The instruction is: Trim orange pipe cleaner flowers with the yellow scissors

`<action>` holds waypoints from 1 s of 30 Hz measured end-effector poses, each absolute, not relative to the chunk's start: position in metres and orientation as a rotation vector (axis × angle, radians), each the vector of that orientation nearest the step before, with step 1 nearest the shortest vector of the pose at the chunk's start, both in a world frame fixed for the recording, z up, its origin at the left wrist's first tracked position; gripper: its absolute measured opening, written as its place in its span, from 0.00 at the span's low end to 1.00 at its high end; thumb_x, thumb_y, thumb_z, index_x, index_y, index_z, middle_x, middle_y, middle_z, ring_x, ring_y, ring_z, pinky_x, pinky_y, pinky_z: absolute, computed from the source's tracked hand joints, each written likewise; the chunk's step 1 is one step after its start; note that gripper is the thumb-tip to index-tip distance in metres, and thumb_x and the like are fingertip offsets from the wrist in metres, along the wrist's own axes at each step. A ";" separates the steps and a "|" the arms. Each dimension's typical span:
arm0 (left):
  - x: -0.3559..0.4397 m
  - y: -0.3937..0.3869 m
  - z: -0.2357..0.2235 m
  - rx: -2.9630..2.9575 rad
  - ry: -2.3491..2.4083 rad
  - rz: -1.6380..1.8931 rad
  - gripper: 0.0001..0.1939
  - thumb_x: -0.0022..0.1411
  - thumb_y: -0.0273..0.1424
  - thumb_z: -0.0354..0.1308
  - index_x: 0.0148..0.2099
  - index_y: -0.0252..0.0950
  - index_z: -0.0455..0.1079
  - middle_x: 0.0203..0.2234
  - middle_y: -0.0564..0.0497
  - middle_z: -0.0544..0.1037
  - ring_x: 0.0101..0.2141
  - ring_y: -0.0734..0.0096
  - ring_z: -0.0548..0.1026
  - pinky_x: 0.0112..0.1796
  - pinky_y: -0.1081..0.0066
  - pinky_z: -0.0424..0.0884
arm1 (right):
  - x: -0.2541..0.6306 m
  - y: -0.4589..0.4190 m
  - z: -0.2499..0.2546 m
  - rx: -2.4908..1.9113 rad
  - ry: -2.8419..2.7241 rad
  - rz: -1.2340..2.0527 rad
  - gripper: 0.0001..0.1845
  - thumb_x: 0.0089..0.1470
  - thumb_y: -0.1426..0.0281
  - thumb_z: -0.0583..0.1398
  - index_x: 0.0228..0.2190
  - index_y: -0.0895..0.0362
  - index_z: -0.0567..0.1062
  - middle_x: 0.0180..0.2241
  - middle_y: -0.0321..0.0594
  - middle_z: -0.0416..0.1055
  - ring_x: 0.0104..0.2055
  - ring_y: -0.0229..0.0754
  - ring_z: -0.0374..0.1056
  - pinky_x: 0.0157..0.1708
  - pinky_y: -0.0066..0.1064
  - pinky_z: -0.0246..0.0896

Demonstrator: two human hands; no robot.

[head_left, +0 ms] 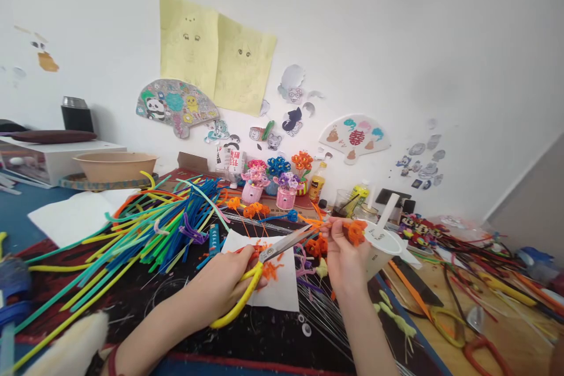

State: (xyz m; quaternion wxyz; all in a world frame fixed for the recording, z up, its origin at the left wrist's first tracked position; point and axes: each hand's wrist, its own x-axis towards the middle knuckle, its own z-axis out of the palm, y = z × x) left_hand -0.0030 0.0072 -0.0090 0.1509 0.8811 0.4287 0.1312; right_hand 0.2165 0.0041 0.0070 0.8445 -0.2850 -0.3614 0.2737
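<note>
My left hand (227,285) grips yellow-handled scissors (264,270) with the blades pointing right toward my other hand. My right hand (343,255) pinches a small orange pipe-cleaner flower (355,230) between its fingertips. Under the scissors lies a white sheet of paper (282,291) with orange fuzz scraps on it. More orange pipe-cleaner flowers (317,245) lie between my hands on the dark mat (176,311).
A heap of long coloured pipe cleaners (145,229) spreads to the left. Small pots of pipe-cleaner flowers (273,182) stand by the wall. A white cup with a straw (383,244) is right of my right hand. Thin wires (321,305), bottles and more pipe cleaners (484,270) lie right.
</note>
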 end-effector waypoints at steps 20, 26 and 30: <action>-0.003 0.013 -0.014 2.563 1.257 0.351 0.22 0.64 0.51 0.43 0.41 0.38 0.64 0.29 0.47 0.79 0.29 0.59 0.77 0.27 0.71 0.62 | 0.218 0.004 0.006 -0.612 -0.781 0.562 0.13 0.38 0.66 0.72 0.23 0.57 0.76 0.23 0.34 0.73 0.23 0.34 0.68 0.26 0.29 0.65; -0.003 0.009 -0.008 2.539 1.229 0.355 0.19 0.66 0.47 0.44 0.45 0.38 0.65 0.29 0.49 0.79 0.30 0.62 0.77 0.28 0.73 0.62 | 0.219 0.005 0.005 -0.615 -0.789 0.559 0.12 0.39 0.66 0.72 0.24 0.58 0.75 0.23 0.34 0.73 0.23 0.35 0.67 0.25 0.29 0.64; -0.004 0.007 -0.006 2.536 1.229 0.371 0.19 0.65 0.46 0.45 0.46 0.38 0.66 0.30 0.48 0.79 0.30 0.62 0.77 0.28 0.73 0.63 | 0.218 0.004 0.005 -0.619 -0.792 0.557 0.12 0.40 0.67 0.71 0.24 0.58 0.75 0.24 0.34 0.72 0.24 0.35 0.67 0.25 0.29 0.64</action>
